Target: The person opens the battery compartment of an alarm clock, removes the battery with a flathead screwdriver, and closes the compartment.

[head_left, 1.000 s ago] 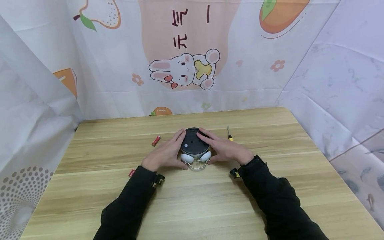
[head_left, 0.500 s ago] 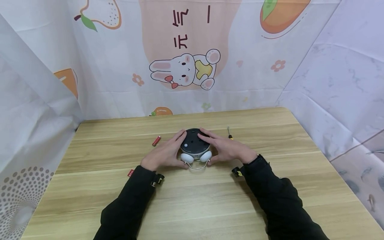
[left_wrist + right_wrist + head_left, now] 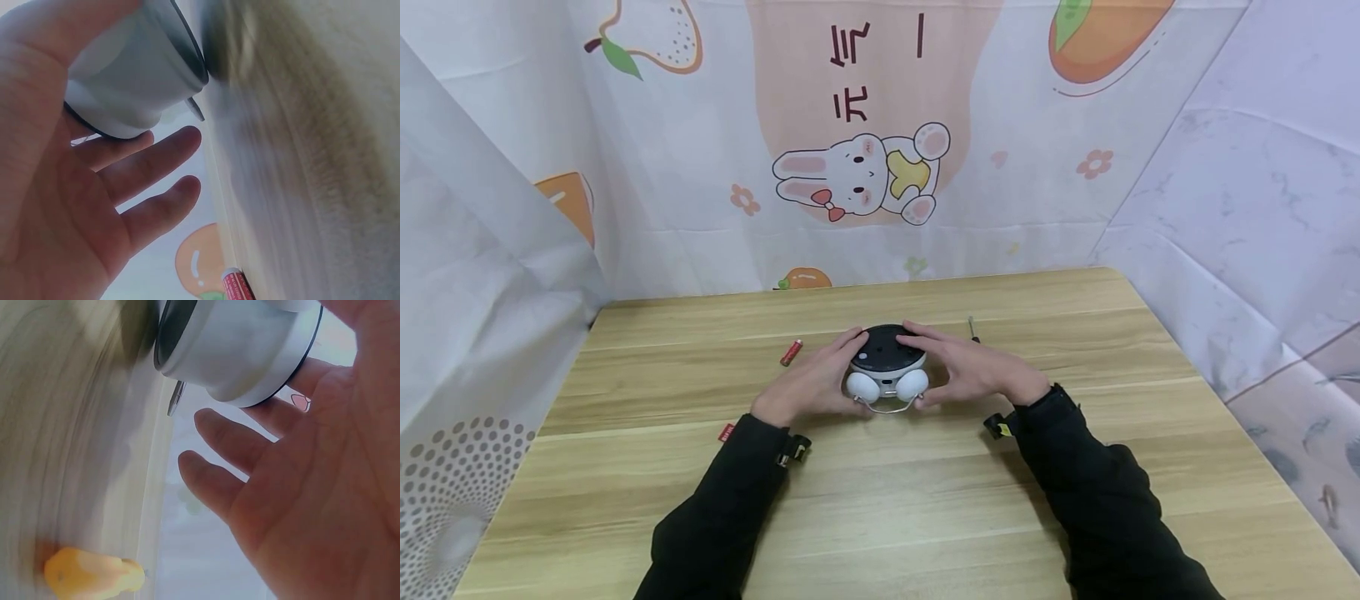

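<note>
A white twin-bell alarm clock (image 3: 887, 367) stands tilted at the middle of the table, its black back facing up and its two white bells and wire handle toward me. My left hand (image 3: 808, 381) grips its left side, thumb near the bell and fingers at the far rim. On the other side my right hand (image 3: 977, 372) holds it the same way. In the left wrist view the clock's white casing (image 3: 125, 75) lies between thumb and fingers, the outer fingers spread off it. A small metal foot (image 3: 176, 399) sticks out of the casing in the right wrist view.
A red battery (image 3: 791, 352) lies left of the clock, and a second red one (image 3: 726, 432) shows partly beside my left sleeve. Behind my right hand lies a screwdriver (image 3: 973, 327), its yellow handle (image 3: 87, 574) visible in the right wrist view. A printed cloth hangs behind the table (image 3: 880, 517).
The clock has tipped in my hands: its bell side has risen, so more of the white casing shows and the black back looks flatter. My right wrist has shifted slightly right.
</note>
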The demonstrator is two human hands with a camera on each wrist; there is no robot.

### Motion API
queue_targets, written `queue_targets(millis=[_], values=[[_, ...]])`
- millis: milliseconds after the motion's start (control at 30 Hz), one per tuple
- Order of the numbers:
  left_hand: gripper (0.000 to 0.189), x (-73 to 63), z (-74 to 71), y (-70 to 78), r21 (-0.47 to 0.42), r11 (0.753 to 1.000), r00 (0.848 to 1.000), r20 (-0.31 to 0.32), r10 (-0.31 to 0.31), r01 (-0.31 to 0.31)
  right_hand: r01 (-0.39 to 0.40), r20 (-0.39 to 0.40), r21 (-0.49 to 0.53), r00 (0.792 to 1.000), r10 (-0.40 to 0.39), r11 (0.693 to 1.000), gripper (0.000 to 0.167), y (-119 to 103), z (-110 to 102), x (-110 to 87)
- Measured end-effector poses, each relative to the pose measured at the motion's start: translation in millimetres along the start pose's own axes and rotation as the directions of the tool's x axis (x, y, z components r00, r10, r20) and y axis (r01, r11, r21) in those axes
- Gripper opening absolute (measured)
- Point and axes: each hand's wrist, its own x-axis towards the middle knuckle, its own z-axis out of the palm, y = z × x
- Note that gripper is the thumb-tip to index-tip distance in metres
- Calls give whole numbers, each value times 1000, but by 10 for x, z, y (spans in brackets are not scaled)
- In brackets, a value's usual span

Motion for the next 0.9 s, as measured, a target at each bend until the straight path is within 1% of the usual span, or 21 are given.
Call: queue_targets(millis=[200,333,433,500,600,733,900], values=[[111,-30,-18,-10,-26,1000,1000,-11,-10,10,-6,-2,13,1000,6,1000,98,-2,-14,-7],[105,-39,-24,-19,-25,1000,999,-28,18,-18,-18,-29,36,999,19,999,95,-14,-22,-17],[102,-38,-19,-22,-33,999,999,-30,42,-43,-32,-41,47,999,34,998,95,-18,-24,-22],[100,-37,-15,-21,-43,998,998,-28,48,-50,-36,-42,45,998,37,998,95,-15,-23,-19],[95,-28,-15,-18,-56,997,998,-35,57,-58,-27,-53,23,998,28,999,89,-5,-24,-4],[86,-12,-20,-19,-63,996,997,-48,61,-64,5,-89,-17,996,-7,1000,81,-3,-27,24],[83,-20,-41,-11,-72,997,998,-61,33,-37,45,-148,-46,988,-51,998,77,-20,-23,62]])
